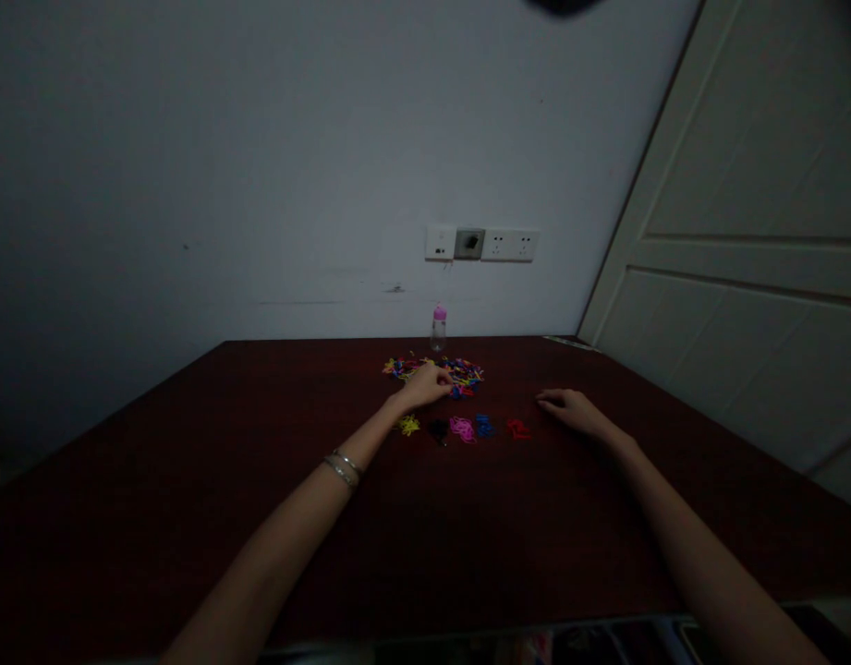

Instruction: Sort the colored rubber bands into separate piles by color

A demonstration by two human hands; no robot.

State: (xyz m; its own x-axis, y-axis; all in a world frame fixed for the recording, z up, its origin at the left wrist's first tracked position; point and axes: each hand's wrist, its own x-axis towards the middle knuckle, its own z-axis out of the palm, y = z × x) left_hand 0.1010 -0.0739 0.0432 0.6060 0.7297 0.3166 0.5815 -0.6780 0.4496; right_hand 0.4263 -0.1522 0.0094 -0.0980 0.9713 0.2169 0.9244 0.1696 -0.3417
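Note:
My left hand [429, 384], with silvery bangles on its wrist, reaches to the near side of a mixed pile of small coloured elastic bands [467, 371]. Its thumb and forefinger are pinched together; whatever may be between them is too small to make out. On the near side lie separate little heaps in a row: yellow bands [409, 425], black bands [439, 429], pink bands [462, 429], blue bands [484, 426] and red bands [517, 429]. My right hand [570, 408] rests on the table right of the red heap, fingers loosely stretched, holding nothing visible.
A small clear bottle with a pink cap [439, 330] stands behind the pile, near the wall. The dark red table [397, 536] reaches back to the wall, which carries sockets [510, 245]. A pale panelled door [744, 249] rises on the right.

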